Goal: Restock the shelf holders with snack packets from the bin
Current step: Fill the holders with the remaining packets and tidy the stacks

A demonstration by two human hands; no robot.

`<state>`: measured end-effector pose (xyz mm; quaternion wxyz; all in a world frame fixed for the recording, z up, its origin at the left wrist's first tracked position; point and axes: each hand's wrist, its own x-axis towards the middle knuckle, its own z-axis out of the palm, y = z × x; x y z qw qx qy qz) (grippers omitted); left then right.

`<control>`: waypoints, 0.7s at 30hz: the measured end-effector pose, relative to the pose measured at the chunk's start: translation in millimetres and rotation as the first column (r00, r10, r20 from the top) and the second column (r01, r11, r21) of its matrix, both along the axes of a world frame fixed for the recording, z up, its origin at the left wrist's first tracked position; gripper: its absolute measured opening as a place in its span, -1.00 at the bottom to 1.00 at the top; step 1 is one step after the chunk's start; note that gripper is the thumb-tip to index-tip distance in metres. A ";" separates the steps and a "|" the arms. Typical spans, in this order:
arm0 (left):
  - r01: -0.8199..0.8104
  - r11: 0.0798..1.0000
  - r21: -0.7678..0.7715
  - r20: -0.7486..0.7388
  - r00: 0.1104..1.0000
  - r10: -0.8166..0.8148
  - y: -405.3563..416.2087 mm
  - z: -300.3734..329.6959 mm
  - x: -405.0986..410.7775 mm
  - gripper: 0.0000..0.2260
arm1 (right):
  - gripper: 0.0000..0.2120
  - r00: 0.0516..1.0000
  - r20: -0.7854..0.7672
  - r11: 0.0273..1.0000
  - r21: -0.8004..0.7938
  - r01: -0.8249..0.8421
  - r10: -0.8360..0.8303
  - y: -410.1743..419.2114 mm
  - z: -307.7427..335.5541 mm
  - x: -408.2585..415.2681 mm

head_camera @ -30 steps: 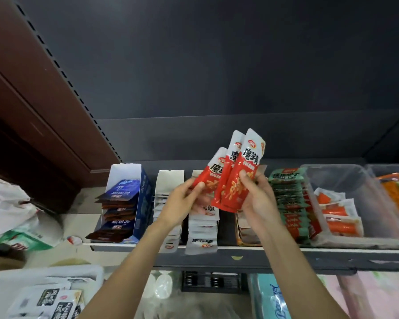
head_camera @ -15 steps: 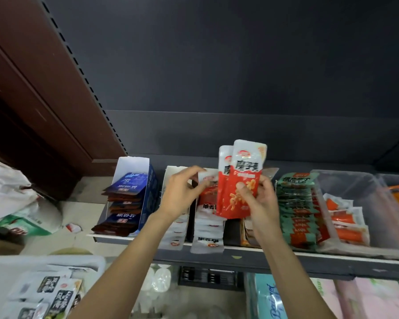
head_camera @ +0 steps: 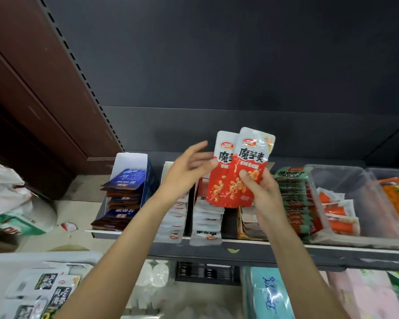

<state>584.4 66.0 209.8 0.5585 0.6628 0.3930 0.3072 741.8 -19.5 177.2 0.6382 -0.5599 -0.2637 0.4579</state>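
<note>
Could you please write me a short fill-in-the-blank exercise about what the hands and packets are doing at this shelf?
1. The red-and-white snack packets are gripped by the ____ hand.
2. The left hand is ____, fingers spread, gripping nothing.
3. The tall white-and-blue cardboard holder of dark blue packets stands at the ____ end of the grey metal shelf.
4. The clear plastic tub holds ____-and-white packets.

Missing words: right; open; left; orange

Left hand (head_camera: 184,173) released red packets (head_camera: 237,171), fingers now spread.
</note>
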 end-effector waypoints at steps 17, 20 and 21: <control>0.447 0.728 0.520 -0.733 0.670 0.112 5.6 -71.0 -26.2 -0.72 | -0.91 0.809 0.553 0.975 0.198 0.102 -0.197 21.1 -2.5 9.1; 0.505 0.726 0.467 -0.780 0.621 0.070 0.4 -68.9 -24.8 -0.66 | -0.80 0.501 0.864 0.998 0.065 -0.018 -0.048 34.8 -18.2 6.0; 0.523 0.722 0.453 -0.792 0.608 0.057 -0.8 -68.0 -25.0 -0.63 | -0.80 0.386 0.922 0.997 0.000 -0.073 0.028 38.7 -23.0 3.3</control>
